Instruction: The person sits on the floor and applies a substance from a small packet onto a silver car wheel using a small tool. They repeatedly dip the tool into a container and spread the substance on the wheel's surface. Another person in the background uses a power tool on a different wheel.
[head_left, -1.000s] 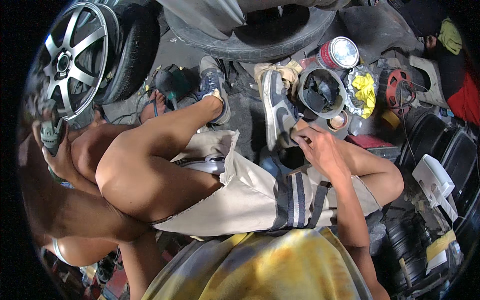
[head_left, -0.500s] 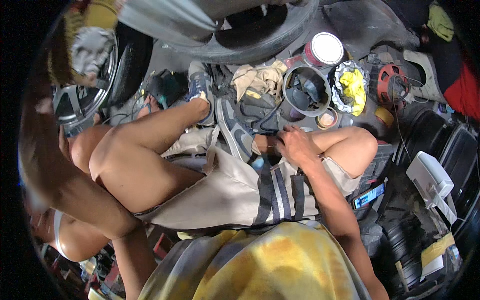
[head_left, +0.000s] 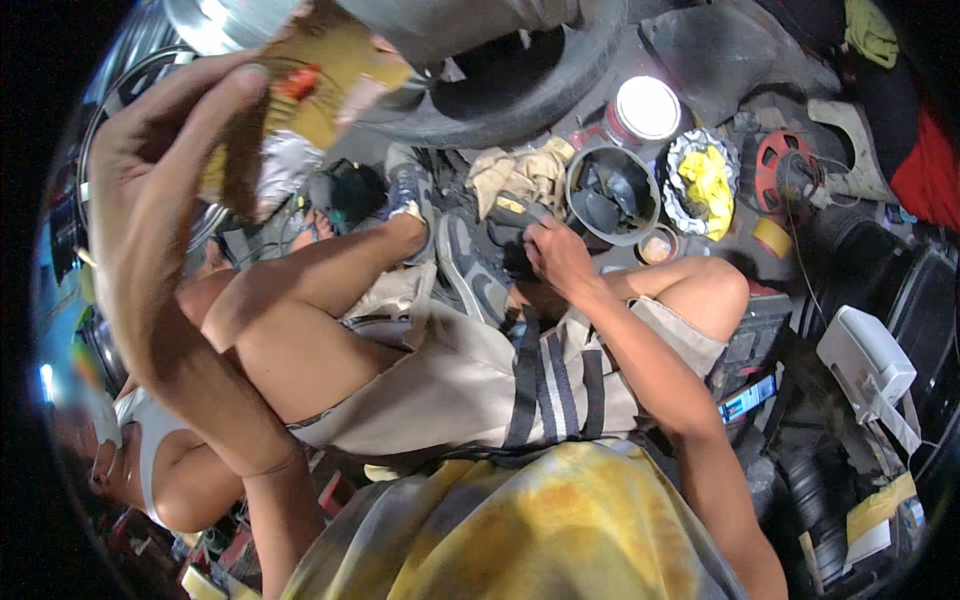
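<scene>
The left hand (head_left: 130,225) is raised at the upper left, thumb and fingers clamped on a crinkled flat yellow sheet (head_left: 335,65) with 1 red-orange mark. A crumpled silvery-white piece (head_left: 288,165) shows just below the sheet; whether the 2 are joined cannot be told. Behind and to the right lies a large black rubber tyre (head_left: 520,115). Next come a grey-and-white sneaker (head_left: 470,272) and a rumpled tan cloth (head_left: 525,172). The right hand (head_left: 562,255) is just beside that cloth, fingers curled and pointing down; whether they grip anything cannot be told. To its right stands a round translucent plastic container (head_left: 606,238) holding dark pieces, with a white-topped red can (head_left: 642,108) behind it. Farther right, a bright yellow cloth (head_left: 708,188) lies in crumpled silver wrapping (head_left: 674,200).
</scene>
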